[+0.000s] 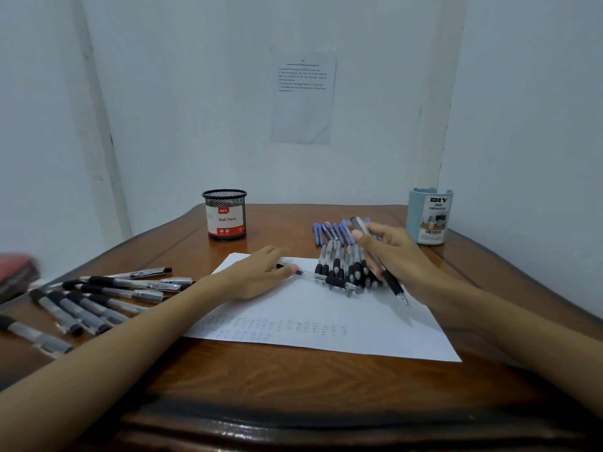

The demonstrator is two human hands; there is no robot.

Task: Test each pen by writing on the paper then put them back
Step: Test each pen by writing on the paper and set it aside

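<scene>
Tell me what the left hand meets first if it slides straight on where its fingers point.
The clear pen lying on the paper, already at the left hand's fingertips; they seem to touch it. Just beyond lies the heap of black-grip pens.

Logging the paper [391, 331] as white, faint grey-blue scribble rows nearer than the left fingers [274, 256]. Noting clear barrel and black grip on the left pen [323, 278] at those fingertips. Noting silver-clear barrel and black grip on the right pen [393, 285] in the right fingers [381, 231]. Marking clear-and-black on the pile of pens [339, 262] under the right fingers, blue on the blue pens [326, 231] beyond them. Marking grey, clear and black on the scattered pens [98, 298] well left of the left fingers. Recording black mesh with red-and-white label on the pen cup [225, 215] beyond the left fingers, pale blue with white label on the organiser [430, 216] beyond the right fingers. Reading the table [293, 386] as reddish-brown wood grain.
</scene>
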